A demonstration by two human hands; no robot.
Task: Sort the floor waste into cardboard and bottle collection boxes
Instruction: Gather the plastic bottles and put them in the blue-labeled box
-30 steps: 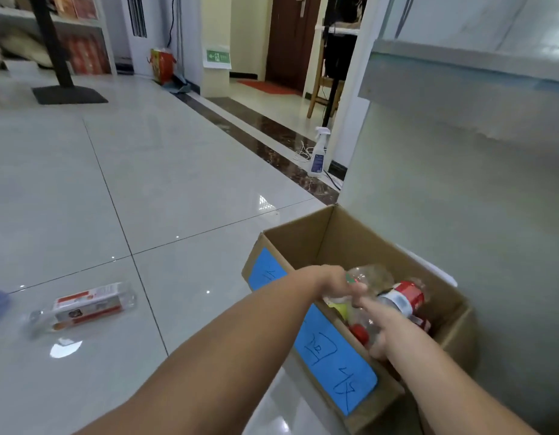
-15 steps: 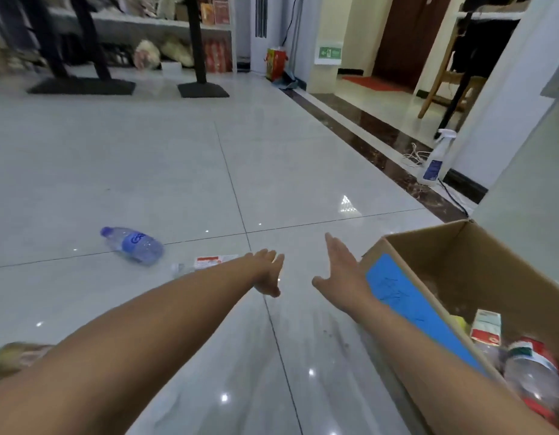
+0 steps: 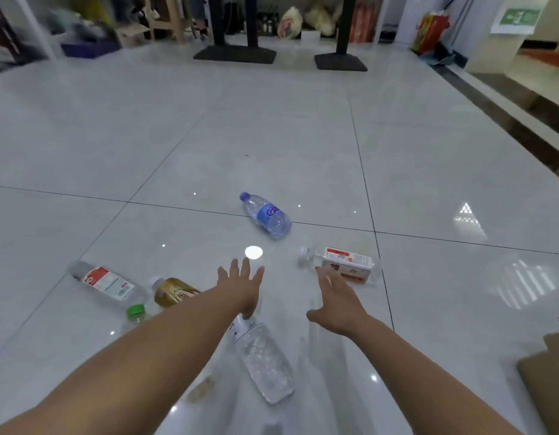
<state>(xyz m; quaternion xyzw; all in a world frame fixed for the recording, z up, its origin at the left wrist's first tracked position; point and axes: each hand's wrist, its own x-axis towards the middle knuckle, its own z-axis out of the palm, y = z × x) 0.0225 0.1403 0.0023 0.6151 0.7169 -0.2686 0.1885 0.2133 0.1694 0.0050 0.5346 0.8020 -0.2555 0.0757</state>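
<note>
Head camera view, looking down along two bare forearms stretched forward over a glossy white tiled floor. The left hand is spread flat, fingers apart, palm down, holding nothing. The right hand is also open and empty, fingers loosely splayed, its fingertips near or just touching a clear bottle with an orange and white label that lies on its side; contact cannot be told for sure. Directly under the left wrist, a crumpled clear bottle lies on the floor, running back toward the person. To the left of the left forearm lies a bottle of amber drink, partly hidden by the arm, and beside it a bottle with a green cap, mostly hidden. Farther left is a clear bottle with a red and white label. Beyond both hands, well apart from them, a water bottle with a blue label rests on its side. At the far right edge, behind the right forearm, the corner of a cardboard box shows.
</note>
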